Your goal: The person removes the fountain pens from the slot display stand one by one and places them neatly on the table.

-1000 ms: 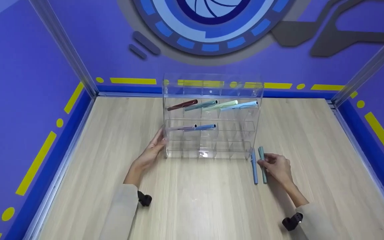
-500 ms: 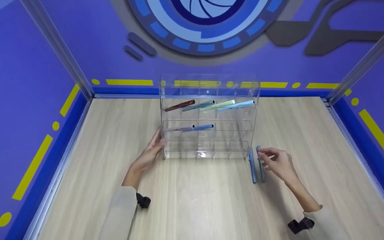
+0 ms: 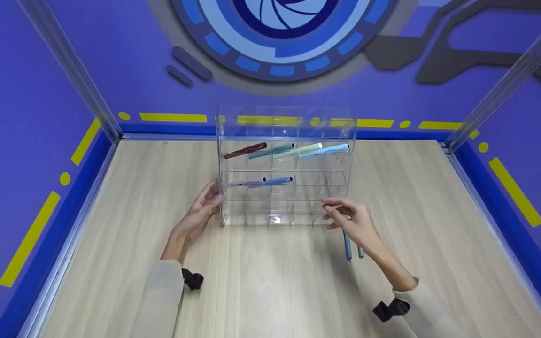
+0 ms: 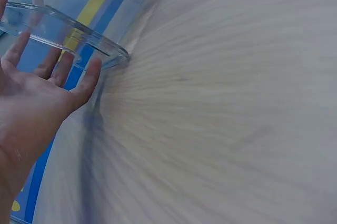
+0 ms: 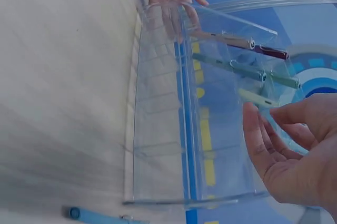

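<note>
A clear, tiered acrylic pen rack [image 3: 284, 171] stands upright in the head view. Its upper row carries a dark red pen [image 3: 244, 150], a teal pen [image 3: 273, 151], a light green pen [image 3: 306, 150] and a light blue pen [image 3: 328, 150]. Below them lie a lilac pen [image 3: 248, 182] and a blue pen [image 3: 278, 181]. My left hand [image 3: 196, 216] touches the rack's left side with fairly straight fingers. In front of its lower right corner hovers my right hand [image 3: 352, 224], thumb and fingers apart, nothing seen between them. Another blue pen [image 3: 347, 246] and a green pen [image 3: 361, 252] lie beneath it.
A wooden tabletop [image 3: 261, 286] spreads under the rack. Blue-purple printed panels [image 3: 172, 98] with metal posts enclose the back and sides. Black wrist cameras [image 3: 392, 309] sit at both sleeves.
My right hand has left the green pen on the table and moved left to the rack's lower right front. The left hand stays at the rack's side; the head view shifts slightly.
</note>
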A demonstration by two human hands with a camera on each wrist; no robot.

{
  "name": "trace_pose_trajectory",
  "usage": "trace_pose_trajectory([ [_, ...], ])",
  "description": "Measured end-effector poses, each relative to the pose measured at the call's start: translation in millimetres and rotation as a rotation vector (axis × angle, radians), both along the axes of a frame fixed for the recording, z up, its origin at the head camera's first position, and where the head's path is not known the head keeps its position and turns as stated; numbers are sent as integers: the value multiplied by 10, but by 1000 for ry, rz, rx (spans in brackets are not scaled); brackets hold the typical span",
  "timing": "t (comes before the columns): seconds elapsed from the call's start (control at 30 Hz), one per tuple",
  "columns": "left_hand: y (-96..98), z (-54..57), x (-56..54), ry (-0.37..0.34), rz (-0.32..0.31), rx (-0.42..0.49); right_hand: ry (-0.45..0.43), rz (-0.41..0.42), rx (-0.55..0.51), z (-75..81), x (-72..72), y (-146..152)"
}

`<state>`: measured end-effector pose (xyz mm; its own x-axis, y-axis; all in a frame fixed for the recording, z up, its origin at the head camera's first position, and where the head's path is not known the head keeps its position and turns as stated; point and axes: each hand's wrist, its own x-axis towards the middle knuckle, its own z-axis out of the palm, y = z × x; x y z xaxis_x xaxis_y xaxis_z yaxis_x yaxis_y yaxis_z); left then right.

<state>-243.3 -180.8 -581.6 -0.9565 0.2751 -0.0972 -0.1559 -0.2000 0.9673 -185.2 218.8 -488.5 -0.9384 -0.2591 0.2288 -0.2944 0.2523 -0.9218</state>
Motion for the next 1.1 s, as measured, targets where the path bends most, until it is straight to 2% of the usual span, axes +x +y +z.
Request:
trace_pose_trajectory([
  [0.13,83,92,-74,80,115,29,-4,-1,-37,22,-65,-153],
  [0.23,132,154,-109,157,149,46,-12,13,-52,43,-92,-289],
  [0.3,145,177,-118,182,140,44,-23,23,-63,57,-104,-377],
  [0.47,144,146,-115,172,125,-6,-76,14,-106,81,-162,-546],
  [0.73,138,92,-85,181,70,-77,-293,106,-277,-45,-374,-735],
  [0.93,134,114,-85,169,41,-140,-335,127,-313,-101,-457,-906],
  [1.1,124,143,-93,157,36,-153,-360,98,-366,-143,-479,-974],
])
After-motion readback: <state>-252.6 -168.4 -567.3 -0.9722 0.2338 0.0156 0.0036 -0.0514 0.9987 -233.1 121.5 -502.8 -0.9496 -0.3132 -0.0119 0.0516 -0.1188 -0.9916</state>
